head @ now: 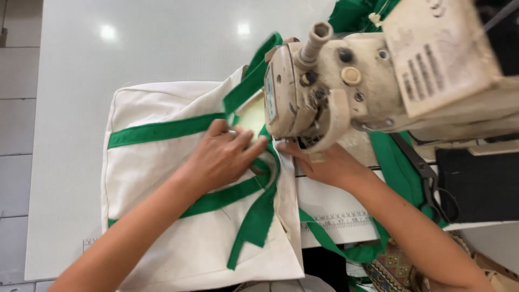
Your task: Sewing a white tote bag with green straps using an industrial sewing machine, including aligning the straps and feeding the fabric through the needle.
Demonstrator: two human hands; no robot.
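Canvas bag (pixel 178 216), cream with green webbing straps (pixel 162 130), spread flat over white work table (pixel 75 81), its right edge tucked under head of worn beige sewing machine (pixel 335 86). Left hand (pixel 224 157) palm down on bag, fingers (pixel 246 138) stretched out close together and pressing cloth and strap just beside needle area. Right hand (pixel 324 162) partly hidden beneath machine head, flat against cream fabric edge at foot of machine; fingertips out of sight, so cannot tell whether pinching cloth or only steadying it. One green strap running level across upper part of bag, another slanting across lower part under left forearm, a third loose length (pixel 254 227) hanging down from between both hands toward near edge. More green strap rising from bag corner up past machine's left face. Green fabric pile (pixel 400 167) lying right of machine, touching dark scissors (pixel 432 184) resting beside it. Printed ruler strip (pixel 340 219) along table edge under right forearm. Grey tiled floor (pixel 16 135) at far left.
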